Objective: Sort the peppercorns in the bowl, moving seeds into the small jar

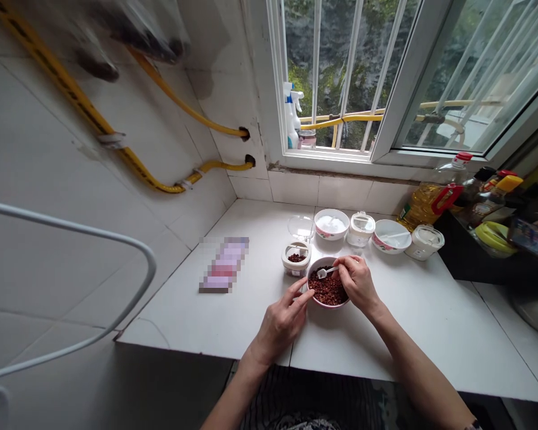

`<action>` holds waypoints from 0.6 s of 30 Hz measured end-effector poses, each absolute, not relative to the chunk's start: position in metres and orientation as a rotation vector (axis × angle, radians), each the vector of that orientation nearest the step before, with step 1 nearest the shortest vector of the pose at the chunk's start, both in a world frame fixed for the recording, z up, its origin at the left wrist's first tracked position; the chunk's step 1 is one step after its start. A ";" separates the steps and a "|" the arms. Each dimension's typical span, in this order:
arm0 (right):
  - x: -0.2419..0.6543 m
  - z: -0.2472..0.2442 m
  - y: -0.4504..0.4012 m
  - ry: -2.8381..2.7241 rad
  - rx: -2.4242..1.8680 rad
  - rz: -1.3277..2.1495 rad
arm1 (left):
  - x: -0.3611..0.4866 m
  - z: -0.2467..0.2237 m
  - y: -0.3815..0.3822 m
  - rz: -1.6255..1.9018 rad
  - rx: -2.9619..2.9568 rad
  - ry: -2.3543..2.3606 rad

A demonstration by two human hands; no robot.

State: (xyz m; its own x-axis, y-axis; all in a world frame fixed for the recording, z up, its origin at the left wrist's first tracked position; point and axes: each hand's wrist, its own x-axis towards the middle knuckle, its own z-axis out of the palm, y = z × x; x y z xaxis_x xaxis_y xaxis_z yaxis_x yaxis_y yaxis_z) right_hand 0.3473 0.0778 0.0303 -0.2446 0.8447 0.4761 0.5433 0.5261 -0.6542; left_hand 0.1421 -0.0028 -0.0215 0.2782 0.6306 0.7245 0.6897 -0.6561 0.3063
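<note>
My right hand (357,283) pinches the handle of a small white spoon (323,273), whose scoop end is over dark red peppercorn-like spices (329,291). These fill much of a round bowl (321,305) with a pale rim. At the bowl's left side, my left hand (283,321) holds the rim between thumb and fingers. Just behind it stands a small white seasoning jar (292,268), its clear lid (301,227) raised, with similar dark red bits inside.
Behind are a bowl of white powder (331,226), a closed seasoning jar (361,229), another bowl (391,237) with white contents and a second closed jar (425,242). An oil bottle (424,200) stands back right. A blurred purple object (226,266) lies left on the white counter (174,316).
</note>
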 end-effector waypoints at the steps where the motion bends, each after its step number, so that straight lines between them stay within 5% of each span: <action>1: 0.347 0.030 0.078 -1.931 -1.138 0.451 | 0.142 -0.022 -0.003 -1.339 -2.458 -1.278; 18: 0.347 0.030 0.079 -1.796 -1.194 0.606 | 0.141 -0.024 -0.003 -1.345 -2.479 -1.287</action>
